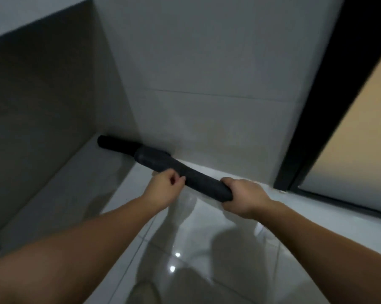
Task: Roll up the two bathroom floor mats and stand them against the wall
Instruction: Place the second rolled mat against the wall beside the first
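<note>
Rolled dark mat [185, 172], held low beside the wall [207, 62]; right hand [242, 197] wrapped round its near end; left hand [163, 189] curled, fingertips touching mid-roll; second rolled mat [115, 144] lying along the wall's foot.

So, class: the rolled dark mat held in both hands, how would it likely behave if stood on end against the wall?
The rolled mat sags little between the right hand and left hand, so probably fairly stiff. Long and thin, it may tip. On the glossy floor its base could slide.
</note>
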`<action>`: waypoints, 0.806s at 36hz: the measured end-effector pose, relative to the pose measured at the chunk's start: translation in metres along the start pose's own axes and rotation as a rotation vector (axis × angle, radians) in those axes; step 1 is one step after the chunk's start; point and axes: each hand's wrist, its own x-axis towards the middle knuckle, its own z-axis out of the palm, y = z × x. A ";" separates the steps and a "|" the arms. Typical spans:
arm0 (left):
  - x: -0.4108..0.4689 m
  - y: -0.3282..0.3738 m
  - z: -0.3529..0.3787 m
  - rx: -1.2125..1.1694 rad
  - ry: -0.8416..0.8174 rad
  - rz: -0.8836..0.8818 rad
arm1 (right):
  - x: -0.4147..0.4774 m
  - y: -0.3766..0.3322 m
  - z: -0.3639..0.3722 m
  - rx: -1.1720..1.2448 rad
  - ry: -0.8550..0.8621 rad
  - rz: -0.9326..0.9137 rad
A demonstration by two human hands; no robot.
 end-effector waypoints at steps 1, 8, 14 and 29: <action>0.004 -0.013 0.003 -0.052 -0.084 -0.052 | 0.009 -0.009 0.006 0.013 -0.003 0.011; 0.046 -0.068 0.008 -0.538 -0.271 -0.215 | 0.074 -0.062 0.039 0.109 -0.020 0.074; 0.085 -0.099 -0.002 -1.103 -0.258 -0.354 | 0.126 -0.108 0.063 0.357 -0.048 0.155; 0.119 -0.147 -0.021 -1.262 0.083 -0.502 | 0.219 -0.140 0.096 0.485 -0.254 -0.016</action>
